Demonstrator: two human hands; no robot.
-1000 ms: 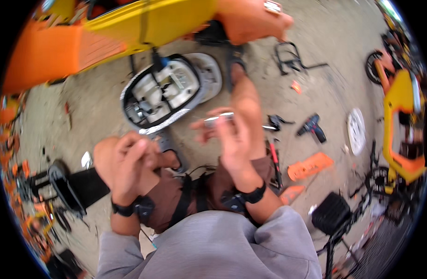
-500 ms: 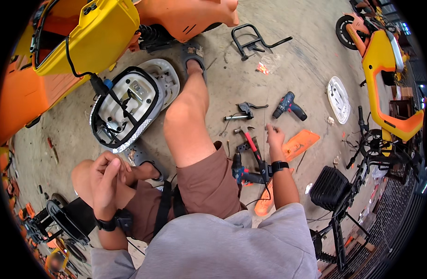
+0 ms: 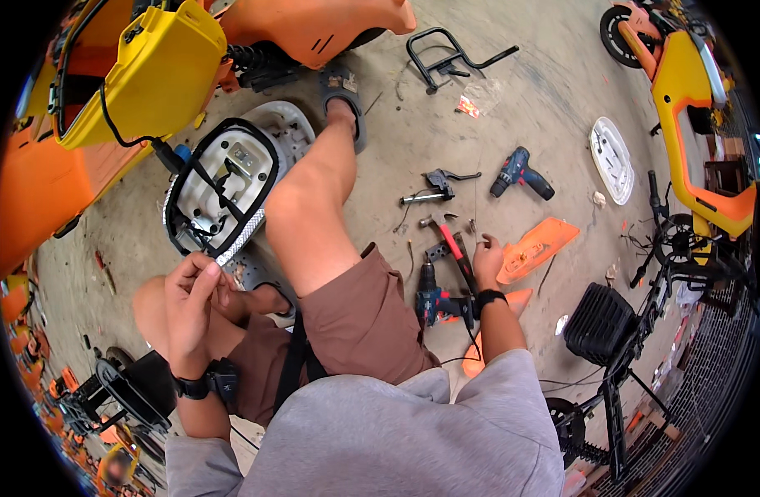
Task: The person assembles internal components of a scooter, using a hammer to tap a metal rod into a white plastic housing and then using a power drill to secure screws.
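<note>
My left hand (image 3: 196,302) is raised over my bent left knee, thumb and fingertips pressed together. Whatever they pinch is too small or hidden to make out. Just past it lies a white scooter seat base (image 3: 241,184) with black edging and a black strap, tilted beside my foot. My right hand (image 3: 486,263) is low over the floor at the right, fingers drawn together; what they hold, if anything, is not visible. Right beside it are small dark parts (image 3: 472,226), a red-handled hammer (image 3: 457,253) and an orange plastic panel (image 3: 539,248).
One drill (image 3: 430,298) lies near my right thigh, another drill (image 3: 521,176) farther out. A brake lever (image 3: 442,184), a black tubular frame (image 3: 446,62) and a white cover (image 3: 612,161) are on the concrete. A yellow-orange scooter (image 3: 152,70) stands at far left; a black basket (image 3: 597,323) at right.
My right hand has drawn back a little toward me, uncovering small dark parts beside the hammer head. My left hand stays pinched over my knee. The whole view has shifted slightly.
</note>
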